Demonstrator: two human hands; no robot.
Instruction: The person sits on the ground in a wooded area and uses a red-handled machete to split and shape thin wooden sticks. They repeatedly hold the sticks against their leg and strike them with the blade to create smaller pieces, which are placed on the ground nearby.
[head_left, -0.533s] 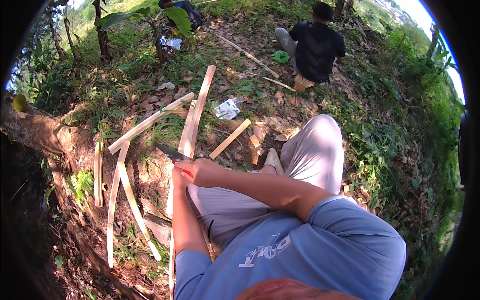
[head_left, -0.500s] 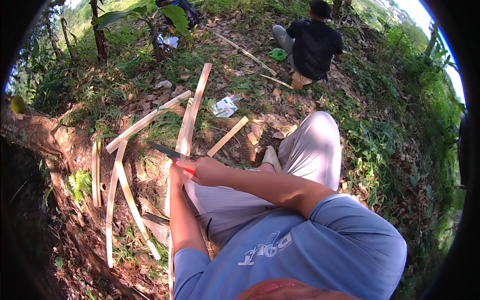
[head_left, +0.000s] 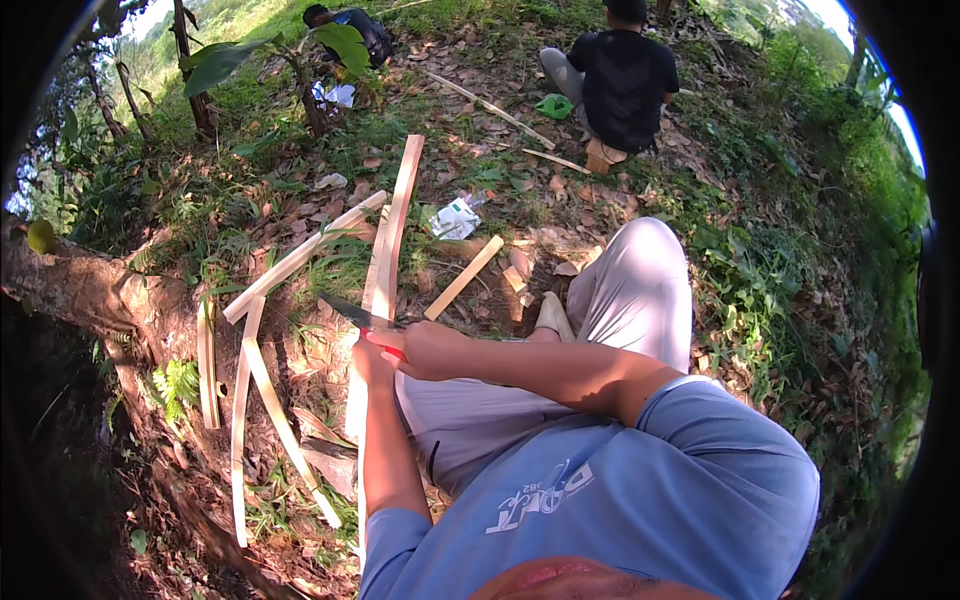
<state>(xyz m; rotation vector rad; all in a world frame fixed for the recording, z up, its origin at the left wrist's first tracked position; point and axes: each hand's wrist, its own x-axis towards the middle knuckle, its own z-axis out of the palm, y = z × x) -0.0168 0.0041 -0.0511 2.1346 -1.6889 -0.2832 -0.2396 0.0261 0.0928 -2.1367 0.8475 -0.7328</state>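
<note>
Dark blade (head_left: 347, 311) — left of right grip (head_left: 432, 350).

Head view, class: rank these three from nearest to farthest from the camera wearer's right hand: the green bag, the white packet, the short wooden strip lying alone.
1. Short wooden strip: just ahead of the right hand, slightly rightward.
2. White packet: farther ahead, past the strip.
3. Green bag: farthest, ahead and right, beside the seated person in a dark shirt.
</note>
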